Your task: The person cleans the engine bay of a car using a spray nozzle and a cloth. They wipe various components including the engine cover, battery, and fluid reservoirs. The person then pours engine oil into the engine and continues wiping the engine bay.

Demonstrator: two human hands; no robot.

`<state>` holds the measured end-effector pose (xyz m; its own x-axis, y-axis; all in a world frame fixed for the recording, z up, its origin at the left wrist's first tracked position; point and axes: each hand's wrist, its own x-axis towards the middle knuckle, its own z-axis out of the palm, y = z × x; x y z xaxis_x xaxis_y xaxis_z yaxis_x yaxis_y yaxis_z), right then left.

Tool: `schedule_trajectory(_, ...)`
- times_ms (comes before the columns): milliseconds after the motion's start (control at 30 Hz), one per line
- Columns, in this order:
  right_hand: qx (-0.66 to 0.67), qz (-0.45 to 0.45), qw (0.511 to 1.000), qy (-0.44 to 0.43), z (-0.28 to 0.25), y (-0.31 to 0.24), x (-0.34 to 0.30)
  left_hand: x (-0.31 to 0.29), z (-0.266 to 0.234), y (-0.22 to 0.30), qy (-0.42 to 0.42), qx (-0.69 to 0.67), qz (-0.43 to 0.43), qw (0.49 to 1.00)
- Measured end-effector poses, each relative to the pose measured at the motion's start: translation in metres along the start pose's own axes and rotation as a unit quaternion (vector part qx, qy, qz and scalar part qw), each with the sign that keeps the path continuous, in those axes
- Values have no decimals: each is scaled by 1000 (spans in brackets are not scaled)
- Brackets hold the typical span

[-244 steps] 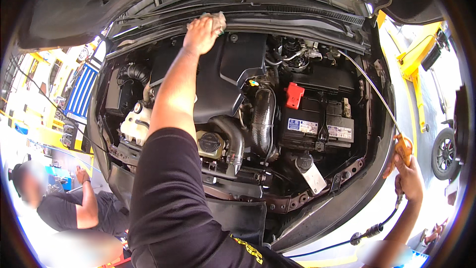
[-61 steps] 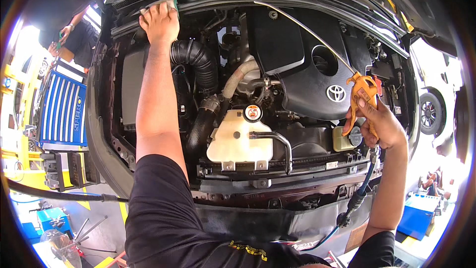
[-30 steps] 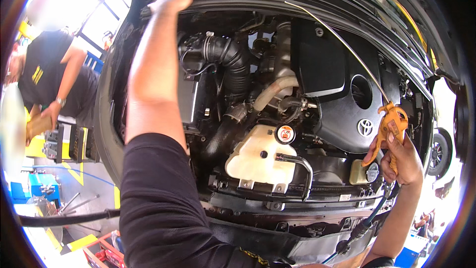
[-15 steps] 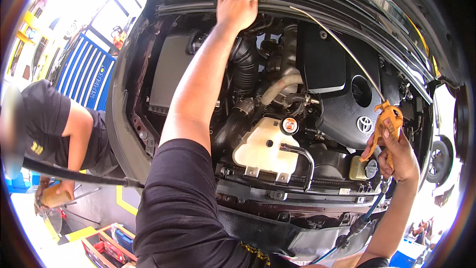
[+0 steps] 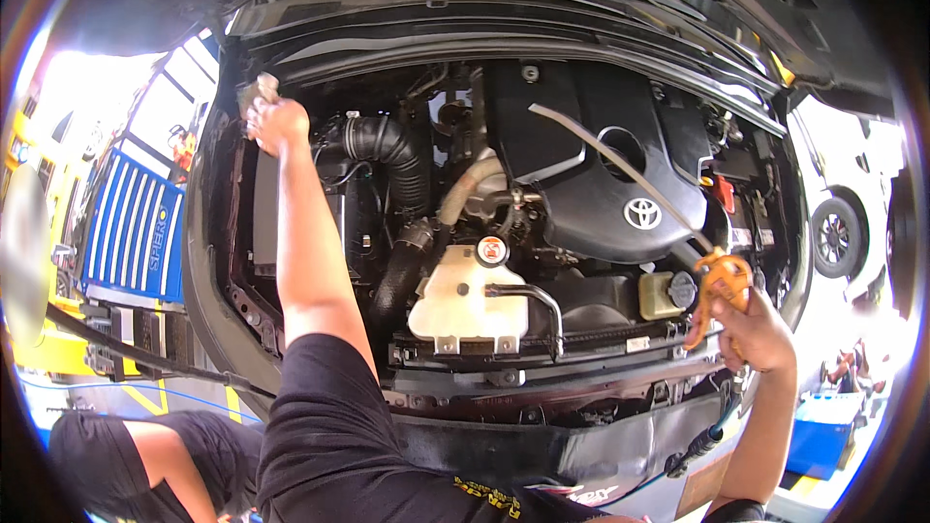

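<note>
One cloth [image 5: 259, 93] sits clutched in the left hand [image 5: 281, 124] at ten o'clock; at four, the right hand [image 5: 756, 335] grips an orange air gun [image 5: 725, 283].

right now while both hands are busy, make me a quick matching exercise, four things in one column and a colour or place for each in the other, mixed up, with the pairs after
Things
1. rag
2. tank
3. air gun
4. cabinet

Colour or place
A. in the right hand
B. blue with pale stripes
C. in the left hand
D. whitish

Pairs: 1-C, 2-D, 3-A, 4-B
</note>
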<state>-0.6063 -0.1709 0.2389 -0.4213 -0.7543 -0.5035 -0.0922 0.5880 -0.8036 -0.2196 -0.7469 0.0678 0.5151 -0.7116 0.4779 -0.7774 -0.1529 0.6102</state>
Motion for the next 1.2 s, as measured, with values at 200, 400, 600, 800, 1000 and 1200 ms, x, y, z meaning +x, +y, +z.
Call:
schedule_trajectory(200,-66,26,994,-84,22,18,-37,-52,-92,-34,-290,161,32,943)
schedule_trajectory(400,-97,71,987,-108,55,25,-74,-165,-156,-60,-300,232,74,922)
schedule_trajectory(600,-77,26,992,-93,56,51,-121,-152,-114,-82,-264,201,146,932)
schedule_trajectory(800,-138,106,984,-32,39,86,-174,-182,-151,-75,-235,210,214,925)
schedule_trajectory(1000,-29,73,994,76,45,147,-207,-229,-168,-84,-190,91,166,963)
schedule_trajectory(1200,-31,81,990,114,65,212,-251,-232,-154,-35,-42,-231,405,884)
